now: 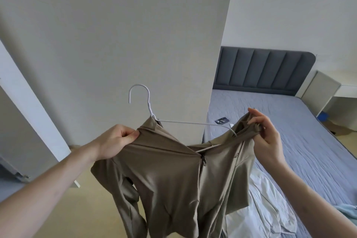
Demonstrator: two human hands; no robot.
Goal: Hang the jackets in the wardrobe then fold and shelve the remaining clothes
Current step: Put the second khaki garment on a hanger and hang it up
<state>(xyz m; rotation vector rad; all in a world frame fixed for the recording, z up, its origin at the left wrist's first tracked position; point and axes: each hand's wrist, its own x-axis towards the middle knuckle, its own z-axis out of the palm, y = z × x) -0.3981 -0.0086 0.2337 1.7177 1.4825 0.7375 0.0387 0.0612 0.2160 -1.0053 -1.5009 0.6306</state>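
The jacket (170, 176) hangs in mid-air between both hands, in front of the wardrobe panel (119, 35). It is tan, with a front zipper partly open. A white hanger (146, 106) sits partly inside it: the hook rises above the collar, just beyond the left hand, and the bare wire runs toward the right hand.

The left hand (114, 141) pinches the jacket's left shoulder, thumb and fingers clamped on the fabric. The right hand (268, 137) grips the bunched right shoulder, fingers curled round the cloth.

Beyond the right hand lies the bed (289, 131), with a phone (222, 121) on it. Below that hand, pale clothes (266, 208) lie on the bed edge.
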